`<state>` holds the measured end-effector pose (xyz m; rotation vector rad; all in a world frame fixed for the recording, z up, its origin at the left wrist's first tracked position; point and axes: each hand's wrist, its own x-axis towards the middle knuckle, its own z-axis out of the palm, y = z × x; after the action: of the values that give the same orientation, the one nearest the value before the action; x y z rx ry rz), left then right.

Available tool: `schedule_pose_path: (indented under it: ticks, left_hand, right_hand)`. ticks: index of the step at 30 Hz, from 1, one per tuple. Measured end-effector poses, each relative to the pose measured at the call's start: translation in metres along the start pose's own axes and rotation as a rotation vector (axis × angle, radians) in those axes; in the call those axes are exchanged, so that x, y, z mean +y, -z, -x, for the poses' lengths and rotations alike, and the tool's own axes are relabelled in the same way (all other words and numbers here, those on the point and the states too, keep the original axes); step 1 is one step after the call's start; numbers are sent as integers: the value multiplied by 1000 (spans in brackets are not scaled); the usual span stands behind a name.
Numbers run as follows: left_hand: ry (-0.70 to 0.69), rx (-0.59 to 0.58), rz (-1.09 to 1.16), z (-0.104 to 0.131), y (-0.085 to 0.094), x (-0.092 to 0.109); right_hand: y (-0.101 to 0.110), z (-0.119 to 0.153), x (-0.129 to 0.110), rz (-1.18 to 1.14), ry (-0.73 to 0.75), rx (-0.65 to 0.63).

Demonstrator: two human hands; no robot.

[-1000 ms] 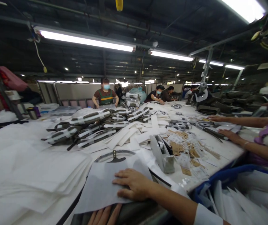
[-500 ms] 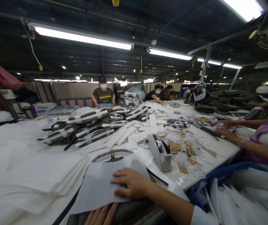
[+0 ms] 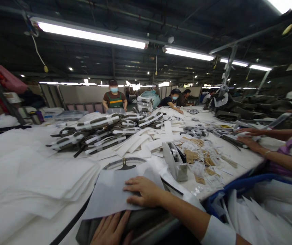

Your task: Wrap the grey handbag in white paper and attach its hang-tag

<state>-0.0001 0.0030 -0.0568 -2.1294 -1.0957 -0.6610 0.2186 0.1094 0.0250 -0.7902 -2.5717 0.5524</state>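
My right hand (image 3: 144, 192) lies flat on a thin white sheet (image 3: 105, 194), its fingers spread. Beneath the sheet is a dark olive item, apparently a bag (image 3: 146, 221), with a curved handle (image 3: 124, 164) and a metal fitting showing past the far edge. At the bottom of the view, my left hand (image 3: 111, 228) rests on the dark fabric with fingers stretched out, close to the sheet's near edge. Part of that hand is cut off by the frame. A dark strap (image 3: 71, 221) runs down to the left of the bag.
White sheets (image 3: 41, 180) are stacked at left. Wrapped dark straps (image 3: 102, 132) lie ahead, beside white strips (image 3: 133, 143). A tape dispenser (image 3: 174, 160) stands near brown tags (image 3: 192, 156). At right are a blue-rimmed bin (image 3: 227, 187) and a co-worker's hands (image 3: 250, 139). Other people work beyond.
The view has shifted slightly, and more of my left hand and the dark fabric shows at the bottom. My right hand stays flat on the sheet.
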Motion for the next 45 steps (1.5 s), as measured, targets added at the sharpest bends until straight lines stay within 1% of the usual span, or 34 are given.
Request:
schedule_pose_path:
  ticks: [2,4,6,8,11,14,18,22,25,28,32,35,37,38,40,42,43,44,45]
  left_hand:
    - [69,-115,35,-12,23,8]
    - [74,-256,104,-24,42,12]
    - [48,-408,209,-35,54,10]
    - [23,-499,288,-41,61,3]
    - [-5,-549,353,-46,69,-9]
    - [-16,-591,437,-50,76,-17]
    - [33,-649,542,-47,77,-20]
    - [127,-627,556,-34,71,-13]
    - [136,-599,569,-28,67,-10]
    - [154,-609,582,-29,66,-10]
    - [181,-630,573,-29,65,-10]
    - [150,-593,549,-25,66,-9]
    - [126,-533,546,-24,74,-8]
    - [117,-479,555,-25,80,-8]
    - [132,-336,590,-34,96,-10]
    - [199,-204,630,-50,109,-14]
    - [247,-172,654,-61,112,-16]
    - [297,-169,679,-71,112,-18]
    - [343,-190,699,-80,108,-20]
  right_hand:
    - [1,1,-1,1,18,16]
    - [2,2,0,-12,41,51]
    - [5,1,3,-57,70,47]
    - [9,0,7,-125,78,-6]
    - [19,2,7,-131,56,-132]
    - [27,9,2,-13,40,-253]
    - [29,19,-7,98,65,-337]
    - [25,19,-14,129,157,-407]
    - [20,16,-18,155,207,-428]
    - [15,14,-20,169,228,-404]
    - [11,14,-18,128,252,-349]
    - [11,16,-14,96,271,-332]
    - [11,16,-13,87,277,-326]
    - [11,17,-12,87,278,-324]
    - [11,17,-13,97,277,-330]
    - [10,17,-13,113,272,-344]
    - [9,17,-14,119,271,-348]
    - [8,17,-14,121,273,-348]
    - [8,17,-14,119,276,-341]
